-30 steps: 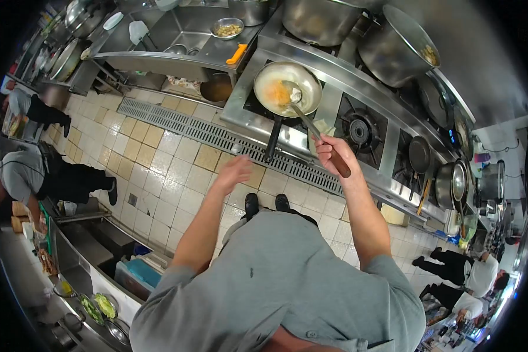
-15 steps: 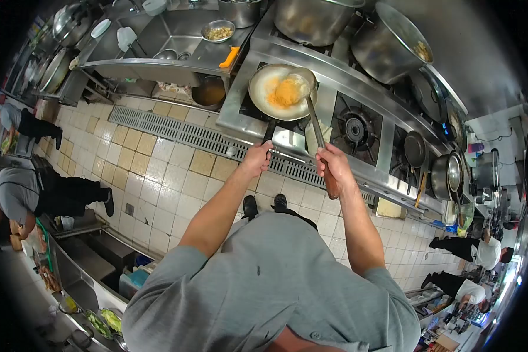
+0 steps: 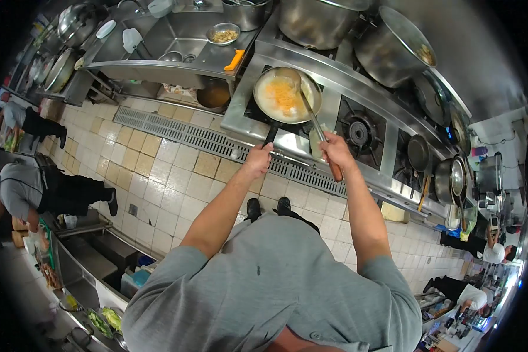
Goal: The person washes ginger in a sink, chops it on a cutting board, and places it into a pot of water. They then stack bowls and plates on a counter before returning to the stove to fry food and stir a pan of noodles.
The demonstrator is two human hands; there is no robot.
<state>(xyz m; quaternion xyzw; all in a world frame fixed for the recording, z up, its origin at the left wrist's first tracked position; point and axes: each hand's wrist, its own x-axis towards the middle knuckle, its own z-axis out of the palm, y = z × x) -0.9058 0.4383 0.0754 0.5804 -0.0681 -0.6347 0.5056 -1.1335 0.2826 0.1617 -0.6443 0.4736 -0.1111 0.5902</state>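
Note:
My left hand (image 3: pixel 258 160) is wrapped round the dark handle of a frying pan (image 3: pixel 259 108), which sits on the left front burner. In the pan, orange shreds (image 3: pixel 284 98) lie spread in a pale, creamy liquid. My right hand (image 3: pixel 337 152) grips a ladle (image 3: pixel 308 109) by its long handle, which ends in brown wood. The ladle's bowl rests in the far side of the pan, partly in the liquid. Below the shaft, a pale folded cloth (image 3: pixel 316 145) hangs at the stove's front edge.
Large stockpots (image 3: pixel 314 26) stand behind the burners. A bare burner (image 3: pixel 359 134) and a small black pan (image 3: pixel 418 152) are to the right. On the left are a sink (image 3: pixel 185 35), a bowl of chopped food (image 3: pixel 223 35) and an orange-handled tool (image 3: pixel 234 60). Other people (image 3: pixel 20 185) work on both sides.
The ladle's bowl has shifted to the pan's far side, and my right hand has moved slightly up with it. The orange heap has spread out into the liquid.

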